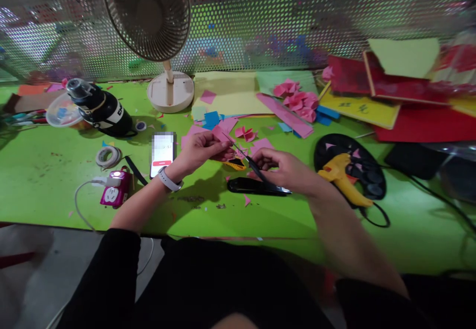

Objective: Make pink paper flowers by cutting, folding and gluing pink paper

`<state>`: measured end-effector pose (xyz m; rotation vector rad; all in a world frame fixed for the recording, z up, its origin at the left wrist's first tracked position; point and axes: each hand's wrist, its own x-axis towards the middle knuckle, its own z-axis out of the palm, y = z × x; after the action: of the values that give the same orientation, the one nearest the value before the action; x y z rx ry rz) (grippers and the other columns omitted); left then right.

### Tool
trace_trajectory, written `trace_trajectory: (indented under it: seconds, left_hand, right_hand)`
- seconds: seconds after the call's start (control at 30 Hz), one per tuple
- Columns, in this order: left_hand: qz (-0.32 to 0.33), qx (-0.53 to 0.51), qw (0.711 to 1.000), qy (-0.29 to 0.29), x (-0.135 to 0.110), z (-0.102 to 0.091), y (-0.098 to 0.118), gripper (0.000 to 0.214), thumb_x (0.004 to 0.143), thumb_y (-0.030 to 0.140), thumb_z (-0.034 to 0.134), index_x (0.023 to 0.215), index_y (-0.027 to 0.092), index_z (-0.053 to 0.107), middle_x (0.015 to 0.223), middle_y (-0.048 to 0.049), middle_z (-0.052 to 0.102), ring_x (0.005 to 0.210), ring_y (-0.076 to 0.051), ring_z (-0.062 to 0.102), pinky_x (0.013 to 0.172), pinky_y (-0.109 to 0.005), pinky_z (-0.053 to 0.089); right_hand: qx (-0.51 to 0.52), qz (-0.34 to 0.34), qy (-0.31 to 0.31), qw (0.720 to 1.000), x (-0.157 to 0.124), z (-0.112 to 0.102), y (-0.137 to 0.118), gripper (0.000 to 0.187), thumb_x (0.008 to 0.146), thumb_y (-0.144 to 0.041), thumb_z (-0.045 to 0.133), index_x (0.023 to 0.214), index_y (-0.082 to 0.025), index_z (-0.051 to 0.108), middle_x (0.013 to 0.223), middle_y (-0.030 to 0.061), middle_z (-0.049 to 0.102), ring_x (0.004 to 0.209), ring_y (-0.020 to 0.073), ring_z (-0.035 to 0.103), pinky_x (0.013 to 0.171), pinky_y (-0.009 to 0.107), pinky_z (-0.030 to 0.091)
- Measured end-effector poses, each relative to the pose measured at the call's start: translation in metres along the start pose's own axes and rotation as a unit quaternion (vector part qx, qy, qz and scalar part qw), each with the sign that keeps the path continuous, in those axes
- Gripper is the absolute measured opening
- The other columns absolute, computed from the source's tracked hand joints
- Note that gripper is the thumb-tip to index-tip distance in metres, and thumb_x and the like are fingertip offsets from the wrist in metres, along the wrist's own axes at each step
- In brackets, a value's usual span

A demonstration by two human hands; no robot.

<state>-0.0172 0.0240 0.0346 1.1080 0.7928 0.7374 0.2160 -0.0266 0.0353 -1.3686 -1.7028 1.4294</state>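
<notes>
Both hands — curled, close together

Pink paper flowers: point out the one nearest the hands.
The single flower, just beyond the gap between the left hand and right hand; the bunched flowers lie farther back.

The person's left hand, a pale watch strap on its wrist, pinches a piece of flat pink paper above a bright green worktop. The right hand grips black-handled metal scissors, their blades pointing toward the paper. Pink folded-paper flowers lie beyond; a yellow plastic glue gun rests on a black oval tray to the right.
</notes>
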Motion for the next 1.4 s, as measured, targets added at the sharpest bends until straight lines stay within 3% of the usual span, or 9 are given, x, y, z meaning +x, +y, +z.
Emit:
trace_trajectory:
  seconds: [0.4,0.63,0.8,1.4]
  left_hand:
    - [-0.026,0.008,1.0,-0.006,-0.001,0.0,0.006,0.026,0.08,0.028,0.08,0.088,0.008,0.066,0.081,-0.0082,0.077,0.07,-0.012,0.074,0.07,-0.022,0.062]
    - [-0.026,0.019,0.999,-0.033,-0.001,-0.005,0.008,0.03,0.079,0.03,0.081,0.091,0.008,0.066,0.086,-0.0102,0.077,0.075,-0.015,0.075,0.073,-0.026,0.063]
    - [-0.03,0.029,0.998,-0.04,-0.002,-0.007,0.007,0.031,0.079,0.032,0.081,0.094,0.01,0.066,0.092,-0.0109,0.078,0.083,-0.016,0.076,0.078,-0.027,0.063]
    - [-0.042,0.017,0.998,-0.04,-0.002,-0.007,0.01,0.032,0.077,0.032,0.082,0.092,0.008,0.068,0.089,-0.0125,0.078,0.078,-0.015,0.075,0.077,-0.027,0.063]
  right_hand:
    - [-0.014,-0.017,-0.015,1.0,-0.001,-0.002,-0.002,0.041,0.069,-0.054,0.079,0.083,-0.02,0.062,0.076,0.0014,0.063,0.065,0.0145,0.056,0.058,0.028,0.045]
    - [-0.06,-0.031,-0.016,0.998,-0.002,-0.006,0.0,0.042,0.071,-0.057,0.077,0.082,-0.019,0.063,0.074,0.0014,0.061,0.064,0.0145,0.053,0.058,0.028,0.043]
    - [-0.057,-0.024,-0.021,0.998,-0.001,-0.004,0.0,0.042,0.07,-0.057,0.077,0.083,-0.02,0.063,0.073,0.0013,0.061,0.063,0.0139,0.052,0.056,0.027,0.041]
    - [-0.018,-0.02,-0.025,0.999,-0.001,-0.001,-0.002,0.038,0.072,-0.055,0.077,0.081,-0.02,0.064,0.074,0.0019,0.063,0.064,0.015,0.055,0.057,0.028,0.043]
